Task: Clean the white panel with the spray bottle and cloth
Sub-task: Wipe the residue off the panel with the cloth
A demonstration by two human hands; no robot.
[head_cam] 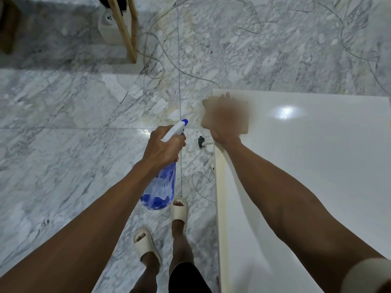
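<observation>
Right hand [225, 119], blurred in mid-stroke, presses a tan cloth [245, 123] flat against the far-left corner of the white panel [306, 166], while the left hand [164, 148] grips the blue spray bottle [160, 187] by its neck, held off the panel's edge above the floor. Wiping appears underway at this corner only; most of the glossy panel looks yet to be covered. Beyond lies grey-veined marble floor [63, 155], loose cables and a wooden frame [127, 28].

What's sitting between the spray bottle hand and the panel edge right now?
In the head view, between the left hand and the white panel lies bare marble floor, plus a small black caster beside the panel's edge.
</observation>
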